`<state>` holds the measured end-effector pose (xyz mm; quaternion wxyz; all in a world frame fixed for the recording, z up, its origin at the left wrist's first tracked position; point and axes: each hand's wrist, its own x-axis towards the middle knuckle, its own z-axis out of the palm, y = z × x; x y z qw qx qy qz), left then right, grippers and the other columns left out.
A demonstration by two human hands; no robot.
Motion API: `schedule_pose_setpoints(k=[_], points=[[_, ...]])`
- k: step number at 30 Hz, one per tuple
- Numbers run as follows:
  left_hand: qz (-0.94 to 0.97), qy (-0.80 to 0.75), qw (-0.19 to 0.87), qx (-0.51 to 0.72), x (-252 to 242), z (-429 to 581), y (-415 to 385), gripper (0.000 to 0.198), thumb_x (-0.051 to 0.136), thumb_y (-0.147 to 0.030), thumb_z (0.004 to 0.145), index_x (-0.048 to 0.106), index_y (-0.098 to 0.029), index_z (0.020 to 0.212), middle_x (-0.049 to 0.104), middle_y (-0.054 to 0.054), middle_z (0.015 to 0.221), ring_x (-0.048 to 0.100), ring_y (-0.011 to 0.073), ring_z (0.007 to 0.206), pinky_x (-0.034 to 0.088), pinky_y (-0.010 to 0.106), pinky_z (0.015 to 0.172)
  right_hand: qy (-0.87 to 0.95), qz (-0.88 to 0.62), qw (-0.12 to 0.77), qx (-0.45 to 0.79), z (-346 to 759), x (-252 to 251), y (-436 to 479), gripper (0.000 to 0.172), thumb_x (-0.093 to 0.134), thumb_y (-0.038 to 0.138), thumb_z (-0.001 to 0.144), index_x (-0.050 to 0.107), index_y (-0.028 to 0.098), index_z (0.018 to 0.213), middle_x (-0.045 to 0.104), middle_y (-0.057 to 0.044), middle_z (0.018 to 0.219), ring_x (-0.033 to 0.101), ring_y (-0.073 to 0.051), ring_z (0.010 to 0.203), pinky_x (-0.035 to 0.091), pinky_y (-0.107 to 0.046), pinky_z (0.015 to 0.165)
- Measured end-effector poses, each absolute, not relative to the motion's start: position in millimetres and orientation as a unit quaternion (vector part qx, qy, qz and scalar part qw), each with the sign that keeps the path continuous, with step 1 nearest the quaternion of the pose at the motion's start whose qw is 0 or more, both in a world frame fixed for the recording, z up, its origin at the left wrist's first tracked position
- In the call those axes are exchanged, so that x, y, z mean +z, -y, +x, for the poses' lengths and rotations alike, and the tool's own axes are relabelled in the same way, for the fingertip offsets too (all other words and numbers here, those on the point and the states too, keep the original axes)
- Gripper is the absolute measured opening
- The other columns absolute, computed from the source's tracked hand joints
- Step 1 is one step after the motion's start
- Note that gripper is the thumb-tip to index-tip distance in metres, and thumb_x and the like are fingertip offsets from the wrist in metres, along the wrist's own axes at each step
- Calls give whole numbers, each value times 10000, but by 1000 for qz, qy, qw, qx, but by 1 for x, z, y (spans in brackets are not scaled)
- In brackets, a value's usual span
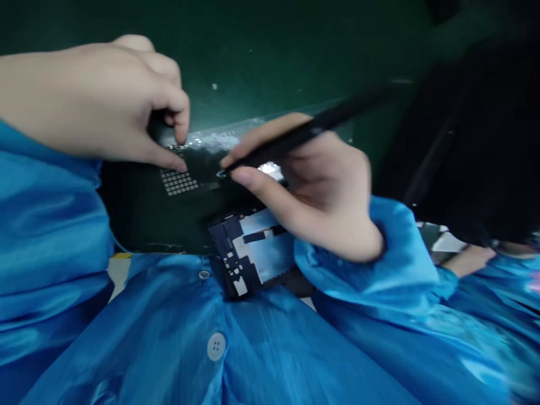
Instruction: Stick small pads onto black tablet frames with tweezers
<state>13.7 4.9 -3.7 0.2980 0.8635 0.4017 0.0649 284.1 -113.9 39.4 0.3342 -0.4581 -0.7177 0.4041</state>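
A clear film strip (228, 138) lies across the green mat, with a grid of small pale squares (179, 183) at its left end. My left hand (122, 104) is over that end, thumb and index fingertip closed down on the grid and its other fingers curled. Slanting up to the right, a black pen-shaped tool (295, 138) is gripped in my right hand (324, 180) between thumb and index finger. Its small shiny tip (221, 173) is just above the film, right of the grid; contact cannot be made out. Below, an opened phone (253, 253) shows its inner parts, partly covered by my right wrist and sleeve.
The green mat (261, 62) spreads out ahead. At the right, a large dark shape (468, 140) blocks the view. Under it appear another person's hand (470, 260) and blue sleeve (493, 292). The phone sits at the near edge, against my blue smock (169, 326).
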Motion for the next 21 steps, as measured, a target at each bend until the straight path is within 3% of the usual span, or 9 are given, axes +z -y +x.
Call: schedule_pose_setpoints(k=[3, 5, 9, 12, 16, 19, 21], points=[[894, -358, 252, -92, 14, 23, -9, 585, 1002, -555, 627, 821, -77, 911, 544, -40, 902, 594, 397, 1473, 464, 677, 1264, 767, -379, 238, 460, 266, 21, 82, 103, 722, 349, 1079, 750, 275, 1145, 841, -28, 1168, 810, -221, 1076, 670, -375, 1001], [871, -397, 267, -114, 22, 31, -7, 499, 1038, -413, 628, 811, -64, 903, 525, -41, 927, 549, 398, 1522, 434, 656, 1313, 770, -371, 212, 474, 262, 9, 74, 97, 730, 333, 1065, 751, 292, 1151, 846, -23, 1156, 814, -226, 1062, 677, -370, 979], [857, -410, 292, -114, 24, 37, -3, 639, 830, -640, 819, 766, -7, 878, 563, -32, 1028, 431, 429, 1631, 330, 697, 1351, 752, -387, 218, 488, 264, 2, 79, 127, 735, 366, 1069, 749, 282, 1162, 841, -28, 1156, 810, -233, 1073, 685, -375, 968], [875, -398, 242, -131, 20, 34, -4, 709, 811, -702, 757, 788, -16, 931, 568, -49, 1044, 478, 413, 1607, 416, 615, 1309, 748, -394, 217, 488, 262, 4, 79, 91, 766, 350, 1054, 767, 297, 1128, 842, -18, 1148, 806, -223, 1056, 682, -362, 979], [890, -385, 210, -128, 12, 28, -7, 577, 966, -562, 662, 831, -86, 959, 584, -46, 1019, 589, 358, 1515, 493, 536, 1276, 719, -398, 222, 524, 261, 9, 74, 138, 876, 406, 982, 788, 310, 1030, 844, 3, 1091, 799, -207, 1012, 682, -346, 975], [900, -368, 222, -72, 3, 20, -8, 660, 943, -670, 635, 836, -96, 941, 596, -27, 970, 589, 391, 1513, 486, 600, 1258, 629, -449, 316, 550, 276, 15, 90, 241, 869, 476, 985, 772, 265, 1048, 823, -2, 1017, 788, -181, 908, 689, -343, 881], [913, -337, 230, -13, -5, 14, -8, 946, 697, -937, 667, 823, -44, 955, 593, -28, 934, 592, 425, 1509, 468, 671, 1213, 558, -526, 425, 481, 293, 17, 114, 140, 822, 381, 1027, 766, 253, 1035, 794, -3, 952, 764, -155, 835, 662, -313, 817]])
